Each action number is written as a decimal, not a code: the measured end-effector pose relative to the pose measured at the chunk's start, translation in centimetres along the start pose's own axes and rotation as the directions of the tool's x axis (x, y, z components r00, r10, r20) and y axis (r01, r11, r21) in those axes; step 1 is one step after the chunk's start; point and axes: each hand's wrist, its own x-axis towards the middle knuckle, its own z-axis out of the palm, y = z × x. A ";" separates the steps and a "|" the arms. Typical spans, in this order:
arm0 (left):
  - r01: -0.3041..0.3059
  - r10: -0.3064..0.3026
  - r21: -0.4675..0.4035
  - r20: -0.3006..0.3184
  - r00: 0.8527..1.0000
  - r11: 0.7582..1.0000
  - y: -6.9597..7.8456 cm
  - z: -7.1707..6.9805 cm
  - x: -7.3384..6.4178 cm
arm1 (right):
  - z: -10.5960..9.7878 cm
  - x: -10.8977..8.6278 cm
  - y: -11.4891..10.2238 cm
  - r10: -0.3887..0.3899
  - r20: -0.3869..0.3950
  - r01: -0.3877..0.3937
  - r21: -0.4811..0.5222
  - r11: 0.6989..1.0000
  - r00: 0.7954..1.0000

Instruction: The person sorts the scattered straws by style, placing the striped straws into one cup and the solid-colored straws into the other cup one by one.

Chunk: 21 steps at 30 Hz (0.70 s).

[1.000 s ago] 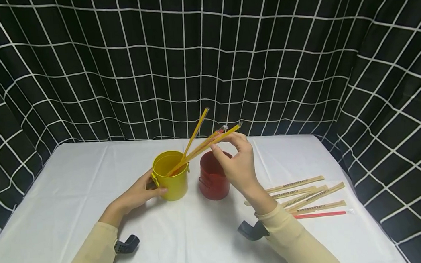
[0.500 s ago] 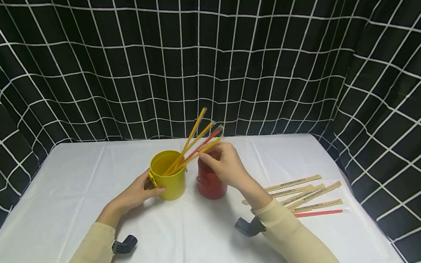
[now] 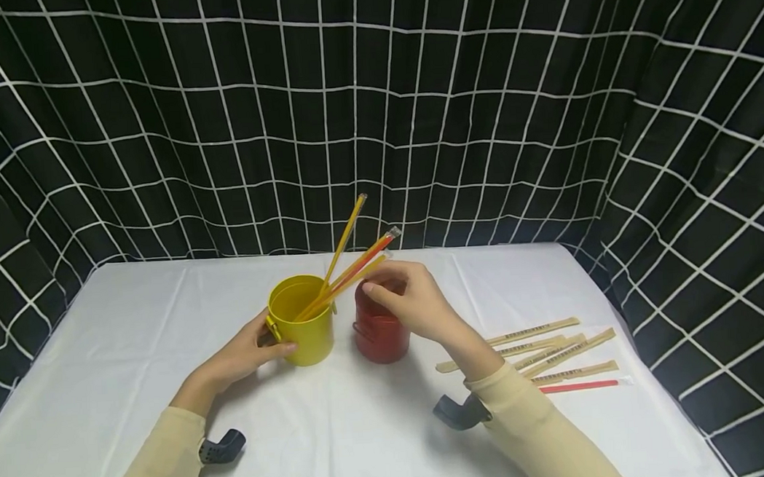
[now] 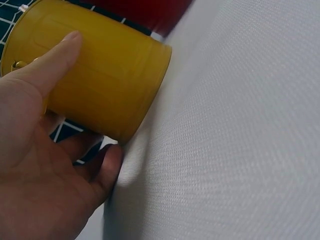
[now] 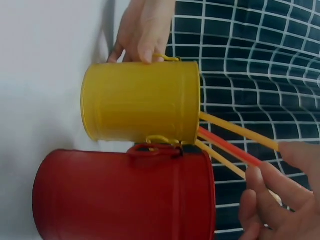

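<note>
My left hand [image 3: 251, 352] holds a small yellow metal bucket [image 3: 312, 341] at its left side, thumb laid along the wall in the left wrist view. Several yellow straws [image 3: 343, 247] and a red straw [image 3: 370, 251] in clear wrappers lean out of it to the right. Over a red bucket [image 3: 381, 337], my right hand [image 3: 415, 295] pinches near the upper end of the lowest yellow straw. In the right wrist view the red straw [image 5: 230, 146] runs up behind the fingers, and another yellow straw [image 5: 240, 131] meets the thumb.
Several paper-wrapped sticks [image 3: 536, 349] lie on the white tabletop [image 3: 270, 449] under and right of the right forearm. A red straw in clear wrapping [image 3: 581, 386] lies in front of them. A black curtain with white grid lines [image 3: 322, 118] hangs around the table.
The right hand has moved left and slightly down, bringing the yellow straw's upper end closer to the bucket. The leaning straws fanned apart, then came back together. The left hand keeps its hold.
</note>
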 end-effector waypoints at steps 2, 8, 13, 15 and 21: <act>-0.002 0.002 0.002 -0.001 1.000 1.000 0.0 -0.1 0.0 | -0.3 -0.2 0.1 0.000 0.005 0.000 0.006 1.000 1.000; 0.003 -0.003 0.003 0.001 1.000 1.000 -0.1 -0.3 -0.1 | -1.1 -1.0 0.7 -0.014 0.010 0.014 0.008 1.000 1.000; 0.009 -0.009 -0.002 -0.003 1.000 1.000 -0.1 -0.3 -0.1 | -1.9 -1.6 1.0 -0.030 -0.003 0.030 -0.026 0.999 1.000; 0.010 -0.010 -0.008 -0.003 1.000 1.000 -0.1 -0.3 -0.1 | -2.2 -1.9 1.2 -0.024 -0.007 0.024 -0.045 0.999 1.000; 0.013 -0.013 -0.024 0.004 1.000 1.000 -0.2 -0.3 0.0 | -3.5 -3.1 2.0 -0.005 0.002 0.005 -0.076 0.997 1.000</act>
